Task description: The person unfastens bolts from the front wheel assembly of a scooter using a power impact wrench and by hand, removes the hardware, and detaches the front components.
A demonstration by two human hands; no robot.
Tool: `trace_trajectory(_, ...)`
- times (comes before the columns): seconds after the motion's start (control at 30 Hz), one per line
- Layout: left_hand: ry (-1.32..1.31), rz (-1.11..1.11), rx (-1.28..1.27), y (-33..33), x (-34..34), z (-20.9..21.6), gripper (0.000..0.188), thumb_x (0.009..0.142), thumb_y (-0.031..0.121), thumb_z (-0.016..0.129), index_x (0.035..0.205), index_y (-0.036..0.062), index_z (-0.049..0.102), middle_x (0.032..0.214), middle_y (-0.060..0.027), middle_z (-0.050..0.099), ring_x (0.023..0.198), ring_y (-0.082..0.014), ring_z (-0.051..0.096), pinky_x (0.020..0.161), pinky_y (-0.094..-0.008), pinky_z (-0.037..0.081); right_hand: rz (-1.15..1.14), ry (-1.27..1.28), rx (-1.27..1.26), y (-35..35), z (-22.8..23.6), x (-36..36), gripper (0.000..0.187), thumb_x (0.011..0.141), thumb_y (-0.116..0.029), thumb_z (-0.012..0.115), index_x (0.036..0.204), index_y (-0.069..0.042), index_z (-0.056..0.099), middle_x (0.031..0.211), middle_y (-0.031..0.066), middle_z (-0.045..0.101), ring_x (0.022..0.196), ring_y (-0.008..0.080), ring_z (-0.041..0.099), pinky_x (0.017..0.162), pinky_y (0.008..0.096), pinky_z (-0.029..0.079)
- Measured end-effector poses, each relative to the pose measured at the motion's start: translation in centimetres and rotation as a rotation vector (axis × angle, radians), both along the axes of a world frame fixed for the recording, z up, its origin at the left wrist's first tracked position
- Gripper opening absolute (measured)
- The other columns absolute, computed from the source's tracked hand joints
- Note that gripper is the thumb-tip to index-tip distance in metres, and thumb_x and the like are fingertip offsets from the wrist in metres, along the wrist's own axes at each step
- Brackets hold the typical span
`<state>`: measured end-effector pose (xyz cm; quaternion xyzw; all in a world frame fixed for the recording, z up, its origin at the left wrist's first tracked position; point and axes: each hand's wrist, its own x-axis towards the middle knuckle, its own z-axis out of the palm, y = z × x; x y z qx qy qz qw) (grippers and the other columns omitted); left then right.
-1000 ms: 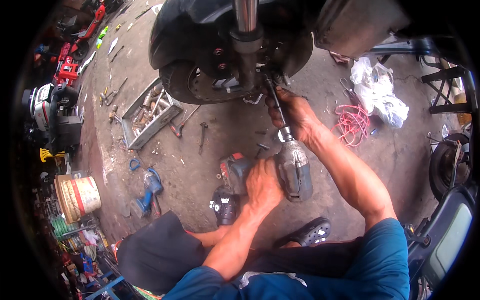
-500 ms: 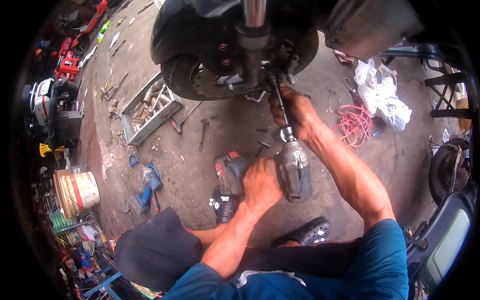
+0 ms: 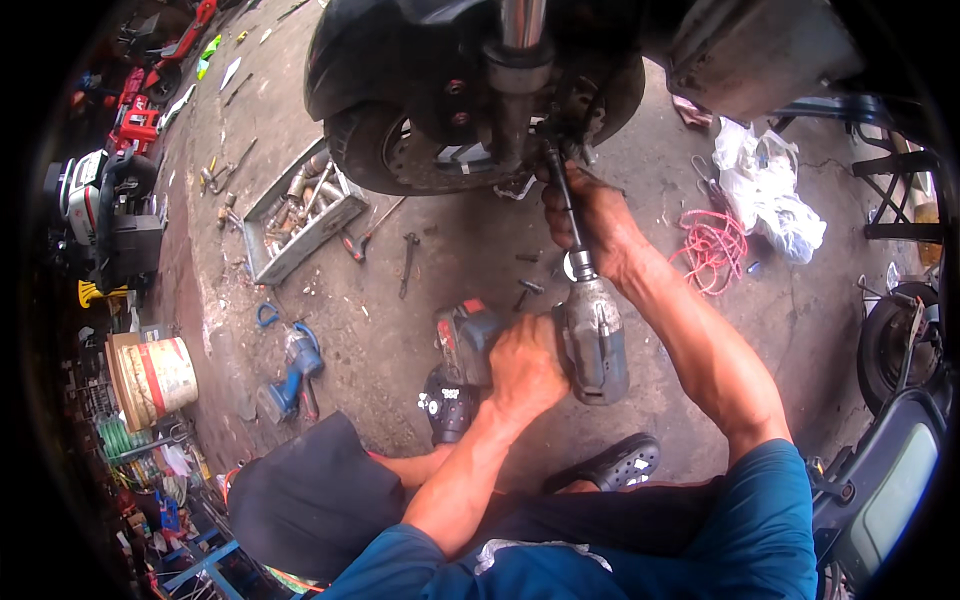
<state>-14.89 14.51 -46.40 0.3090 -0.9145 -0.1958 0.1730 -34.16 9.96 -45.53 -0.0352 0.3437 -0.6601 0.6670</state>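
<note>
My left hand (image 3: 528, 365) is wrapped round the handle of a cordless impact wrench (image 3: 596, 345), whose red and black battery points to the left. From its nose a long dark extension bar (image 3: 567, 205) runs up to the brake and fork area beside the front wheel (image 3: 365, 150) of a motor scooter. My right hand (image 3: 597, 222) is closed around that bar, below the wheel. The bar's far end sits among dark parts next to the fork leg (image 3: 522, 75), and its exact contact there is hidden.
On the floor to the left lie a metal tray (image 3: 345, 205) of sockets, a screwdriver (image 3: 358, 240) and a blue power tool (image 3: 298, 365). Pink rope (image 3: 712, 250) and white plastic bags (image 3: 765, 190) lie to the right. A bucket (image 3: 160, 378) stands at the far left.
The view has shifted slightly, so the scooter and floor items sit a little differently in the picture. Both hands keep their grip on the wrench and the bar.
</note>
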Motion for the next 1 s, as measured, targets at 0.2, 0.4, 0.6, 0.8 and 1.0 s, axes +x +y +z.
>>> trace_trajectory(0.2, 0.009, -0.010, -0.005, -0.5, 0.4, 0.2, 0.028, 0.057, 0.005, 0.062, 0.081, 0.0008, 0.048, 0.075, -0.0153, 0.052, 0.068, -0.0336, 0.056, 0.059, -0.0420, 0.046, 0.269, 0.045, 0.003, 4.0, 0.4, 0.9, 0.034, 0.097, -0.038, 0.046, 0.097, -0.005, 0.054, 0.070, 0.0060, 0.056, 0.069, 0.0184, 0.060, 0.054, 0.0293, 0.049)
trace_trajectory(0.4, 0.022, -0.008, 0.030, -0.2, 0.0, 0.3, 0.031, 0.058, 0.004, 0.062, 0.086, -0.0005, 0.050, 0.078, -0.0159, 0.053, 0.071, -0.0342, 0.058, 0.062, -0.0417, 0.047, 0.247, 0.148, 0.065, 5.1, 0.4, 1.6, 0.027, 0.084, -0.023, 0.070, 0.090, 0.000, 0.058, 0.067, 0.0076, 0.059, 0.059, 0.0188, 0.061, 0.055, 0.0311, 0.051)
trace_trajectory(0.6, 0.028, 0.020, 0.037, 0.2, -0.2, -0.3, 0.034, 0.058, 0.005, 0.063, 0.090, -0.0015, 0.051, 0.080, -0.0165, 0.054, 0.072, -0.0342, 0.058, 0.064, -0.0412, 0.048, 0.318, 0.230, 0.143, 4.6, 1.7, 1.3, 0.020, 0.080, -0.015, 0.071, 0.087, 0.000, 0.058, 0.062, 0.0067, 0.057, 0.056, 0.0189, 0.061, 0.052, 0.0307, 0.050)
trace_trajectory(0.8, 0.030, 0.014, 0.039, 0.2, -0.2, -0.1, 0.034, 0.059, 0.006, 0.064, 0.089, -0.0007, 0.051, 0.079, -0.0158, 0.053, 0.071, -0.0337, 0.058, 0.063, -0.0407, 0.048, 0.324, 0.255, 0.165, 4.4, 2.0, 1.3, 0.019, 0.078, -0.009, 0.071, 0.090, -0.001, 0.058, 0.059, 0.0055, 0.055, 0.051, 0.0178, 0.060, 0.047, 0.0293, 0.048)
trace_trajectory(1.0, 0.045, 0.011, 0.034, 0.0, -0.2, -0.2, 0.030, 0.060, 0.007, 0.064, 0.086, 0.0007, 0.050, 0.076, -0.0150, 0.053, 0.066, -0.0330, 0.057, 0.060, -0.0402, 0.048, 0.311, 0.295, 0.177, 4.1, 1.9, 1.5, 0.020, 0.077, -0.005, 0.070, 0.090, 0.000, 0.057, 0.058, 0.0058, 0.055, 0.050, 0.0175, 0.060, 0.044, 0.0281, 0.047)
